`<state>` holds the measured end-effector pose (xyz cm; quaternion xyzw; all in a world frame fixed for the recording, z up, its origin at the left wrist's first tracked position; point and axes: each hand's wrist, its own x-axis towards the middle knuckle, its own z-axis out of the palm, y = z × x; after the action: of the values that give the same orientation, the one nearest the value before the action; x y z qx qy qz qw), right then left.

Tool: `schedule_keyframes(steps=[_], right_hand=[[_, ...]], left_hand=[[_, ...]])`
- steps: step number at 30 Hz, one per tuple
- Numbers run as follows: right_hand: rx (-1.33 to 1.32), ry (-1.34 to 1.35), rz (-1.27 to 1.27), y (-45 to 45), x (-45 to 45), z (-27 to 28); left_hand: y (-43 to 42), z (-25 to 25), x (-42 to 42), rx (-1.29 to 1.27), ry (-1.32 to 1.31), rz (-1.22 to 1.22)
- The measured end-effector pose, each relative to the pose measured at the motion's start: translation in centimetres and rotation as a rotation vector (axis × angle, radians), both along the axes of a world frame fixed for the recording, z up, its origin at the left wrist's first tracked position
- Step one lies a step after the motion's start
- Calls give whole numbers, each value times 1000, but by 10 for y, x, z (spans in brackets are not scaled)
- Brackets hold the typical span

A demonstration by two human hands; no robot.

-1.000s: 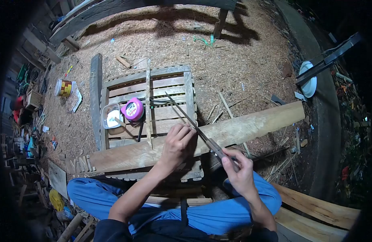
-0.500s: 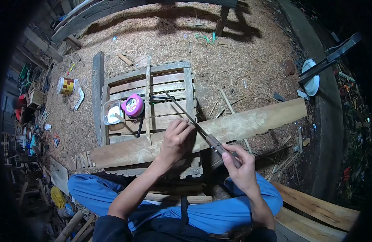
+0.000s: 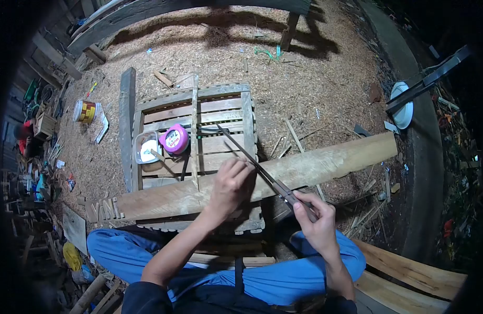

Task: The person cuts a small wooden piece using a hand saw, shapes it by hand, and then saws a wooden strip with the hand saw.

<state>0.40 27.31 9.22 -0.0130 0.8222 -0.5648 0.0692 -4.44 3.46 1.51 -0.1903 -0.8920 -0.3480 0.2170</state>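
My right hand (image 3: 317,217) is closed around the handle of a long, narrow dark-bladed knife (image 3: 260,170). Its blade slants up and left, and the tip is over the slatted wooden pallet. Close to the blade, my left hand (image 3: 230,186) has its fingers pinched together; what they hold is hidden by the hand and its shadow. Both hands are above a long wooden board (image 3: 330,159) that lies across the pallet (image 3: 247,112) in front of my knees. Several short wood pieces (image 3: 106,209) lie at the board's left end.
On the pallet are a pink tape measure (image 3: 174,139), a plastic tub with white contents (image 3: 147,149) and an upright-lying wood strip (image 3: 195,125). A patterned can (image 3: 85,111) stands on the shavings at left. A white dish (image 3: 402,107) is at right; a person in red sits far left.
The knife and my right hand have shifted slightly down and right. My left hand has barely moved, its fingers still pinched beside the blade.
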Motion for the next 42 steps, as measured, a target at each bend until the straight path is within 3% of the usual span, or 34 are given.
schedule_keyframes(steps=[9,42], right_hand=[[-80,35,-111,0,3,8],[-50,10,-19,-35,-22,-11]], left_hand=[[-1,0,1,8,-37,-20],[-3,1,1,-37,18,-17]])
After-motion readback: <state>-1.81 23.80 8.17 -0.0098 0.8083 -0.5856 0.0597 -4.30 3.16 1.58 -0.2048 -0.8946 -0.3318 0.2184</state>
